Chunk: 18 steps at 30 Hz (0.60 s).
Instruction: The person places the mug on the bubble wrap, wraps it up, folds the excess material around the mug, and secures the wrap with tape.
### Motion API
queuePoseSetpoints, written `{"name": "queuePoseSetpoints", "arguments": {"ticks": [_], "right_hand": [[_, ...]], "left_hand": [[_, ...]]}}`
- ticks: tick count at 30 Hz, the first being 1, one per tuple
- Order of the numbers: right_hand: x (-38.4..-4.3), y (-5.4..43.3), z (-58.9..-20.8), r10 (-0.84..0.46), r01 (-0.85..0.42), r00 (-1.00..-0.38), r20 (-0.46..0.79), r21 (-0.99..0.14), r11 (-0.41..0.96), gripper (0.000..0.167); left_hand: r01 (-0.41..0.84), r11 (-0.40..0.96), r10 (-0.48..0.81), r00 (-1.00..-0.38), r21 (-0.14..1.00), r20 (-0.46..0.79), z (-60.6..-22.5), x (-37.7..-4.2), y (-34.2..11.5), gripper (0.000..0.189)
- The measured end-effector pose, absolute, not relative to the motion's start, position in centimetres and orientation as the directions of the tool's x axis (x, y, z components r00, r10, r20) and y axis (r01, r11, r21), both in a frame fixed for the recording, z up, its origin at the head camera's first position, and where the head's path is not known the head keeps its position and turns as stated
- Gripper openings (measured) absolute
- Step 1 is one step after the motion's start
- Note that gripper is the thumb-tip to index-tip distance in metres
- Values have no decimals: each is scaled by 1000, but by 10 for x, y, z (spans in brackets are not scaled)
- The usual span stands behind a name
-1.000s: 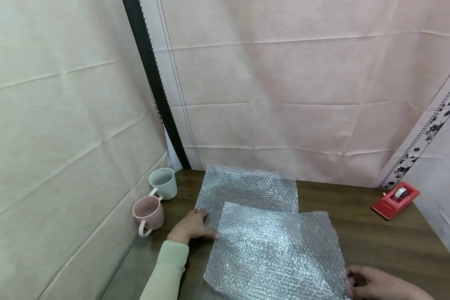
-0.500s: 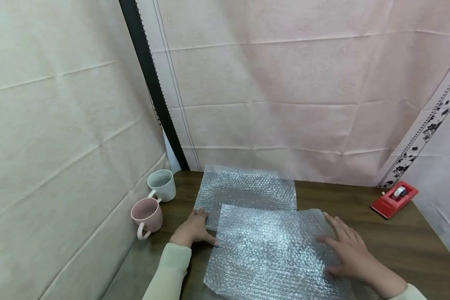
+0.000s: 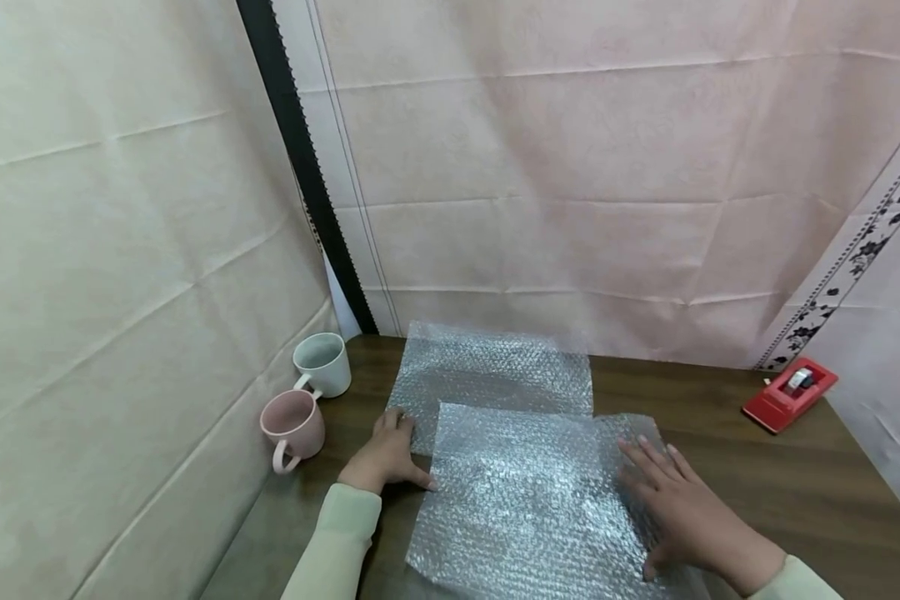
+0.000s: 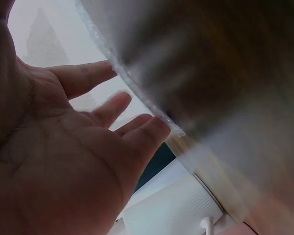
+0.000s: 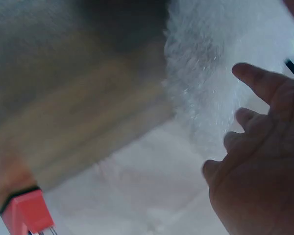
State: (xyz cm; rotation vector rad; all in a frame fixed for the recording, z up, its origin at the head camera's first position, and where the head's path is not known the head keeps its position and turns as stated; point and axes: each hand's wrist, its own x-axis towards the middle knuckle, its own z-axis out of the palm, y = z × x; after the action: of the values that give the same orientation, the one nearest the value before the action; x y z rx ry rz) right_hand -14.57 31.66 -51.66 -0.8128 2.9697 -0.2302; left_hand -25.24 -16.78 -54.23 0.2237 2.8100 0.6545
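Two overlapping sheets of clear bubble wrap lie on the table. In the head view the front sheet point(image 3: 517, 492) covers part of the rear sheet point(image 3: 495, 371). My left hand point(image 3: 387, 457) is at their left edges, fingers spread, thumb against the front sheet. In the left wrist view its straight fingertips meet a bubble wrap edge point(image 4: 132, 83). My right hand point(image 3: 686, 517) lies spread over the right part of the front sheet. From the right wrist view its fingers point(image 5: 255, 78) are extended beside the bubble wrap point(image 5: 196, 73), gripping nothing.
Left of my left hand stand a pink mug point(image 3: 294, 422) and, just behind it, a white mug point(image 3: 322, 365). A red tape dispenser point(image 3: 790, 395) sits at the table's back right. Hanging cloth point(image 3: 570, 183) borders the wooden table point(image 3: 765, 475) behind and at the left.
My right hand has let go of the front sheet's lower right corner and moved up and left onto its right part, fingers spreading. The left hand stays nearly in place.
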Motion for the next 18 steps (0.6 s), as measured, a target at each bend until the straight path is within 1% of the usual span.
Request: {"name": "queuePoseSetpoints", "arguments": {"ticks": [1, 3, 7, 11, 14, 18], "right_hand": [[-147, 316, -517, -501, -479, -863, -67, -205, 853, 127], [-151, 316, -518, -488, -439, -860, -151, -269, 857, 127], [-158, 317, -518, -477, -404, -850, -223, -305, 862, 128], [-162, 316, -518, -488, -391, -829, -273, -339, 856, 126], [-164, 316, -519, -485, -376, -821, -301, -354, 856, 126], [-163, 315, -522, -477, -371, -823, -308, -344, 863, 126]], "left_hand": [[95, 887, 201, -960, 452, -193, -542, -252, -168, 130], [105, 886, 203, -964, 451, -173, -541, -251, -168, 131], [153, 898, 223, -967, 413, -125, -535, -247, -165, 133], [258, 895, 285, -958, 363, -21, -512, -239, -152, 121], [388, 867, 391, -919, 311, 57, -494, -231, -133, 116], [512, 845, 504, -859, 153, 91, -480, -219, -110, 129]]}}
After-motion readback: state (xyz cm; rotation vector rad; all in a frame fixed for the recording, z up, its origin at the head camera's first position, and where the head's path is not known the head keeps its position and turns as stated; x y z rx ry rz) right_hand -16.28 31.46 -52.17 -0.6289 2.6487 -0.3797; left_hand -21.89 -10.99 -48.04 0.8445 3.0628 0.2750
